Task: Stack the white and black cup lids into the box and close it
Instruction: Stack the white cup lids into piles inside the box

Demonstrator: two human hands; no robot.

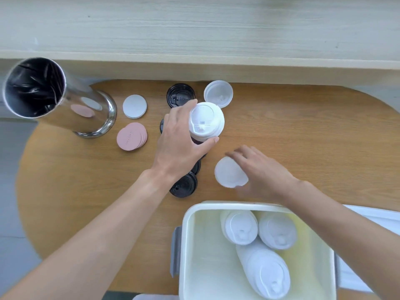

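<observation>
The left hand (179,139) grips a stack of white lids (206,121) from the side, thumb and fingers curled round it, held above the table (303,126). The right hand (262,169) reaches over a single white lid (230,172) lying on the table; the hand is blurred, its fingers look loosely spread across the lid's far edge, and I cannot tell whether they pinch it or only touch it.

Black lids (183,186) lie in a loose row under and behind the left hand and wrist, mostly hidden by it; one more black lid (179,95) sits at the table's far edge, just beside an upturned white lid (218,93). The box (188,245) stands open at the near edge, below the right forearm, which crosses its far right corner. Three stacks of white lids (265,271) lie on their sides inside, filling the right half; the left half of the box floor is bare.

To the left stand a tall metal cylinder (58,98), a white disc (134,106) and a fanned pile of pink discs (132,136), all well apart from the hands. A pale wooden ledge (194,29) runs along the far side. Bare tabletop lies to the right of the hands, up to the rounded edge.
</observation>
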